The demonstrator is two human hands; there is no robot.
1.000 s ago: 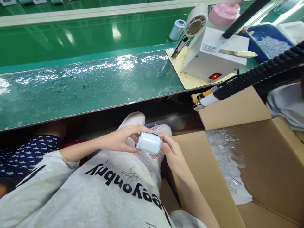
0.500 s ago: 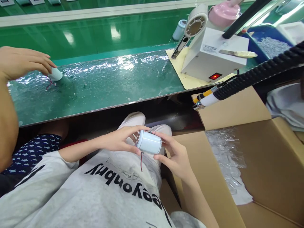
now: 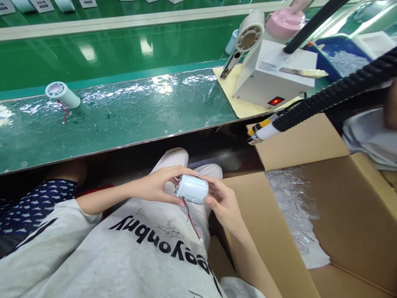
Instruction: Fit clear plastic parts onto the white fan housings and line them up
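Note:
Above my lap, a light-blue cylindrical housing (image 3: 192,189) lies on its side between my two hands. My left hand (image 3: 164,185) grips its left end, thumb below and fingers over the top. Around the right end curl the fingers and thumb of my right hand (image 3: 221,200). A thin red and black wire (image 3: 191,221) with a small white plug hangs from the housing's left end over my shirt. On the bench at the left stands a similar light-blue cylinder (image 3: 70,97), tilted in view, with a round vented end and its own red and black wires.
The green bench (image 3: 133,118) runs across in front of me. At its right sit a white box (image 3: 276,72) with a lit red switch, a handheld fan (image 3: 248,39) and a blue bin (image 3: 344,54). A black hose (image 3: 335,89) crosses above an open carton (image 3: 350,215) holding clear plastic pieces.
The co-worker's hand at the left has let go of the bench cylinder and left the view. The housing in my hands has turned slightly, and more of its wire now hangs out.

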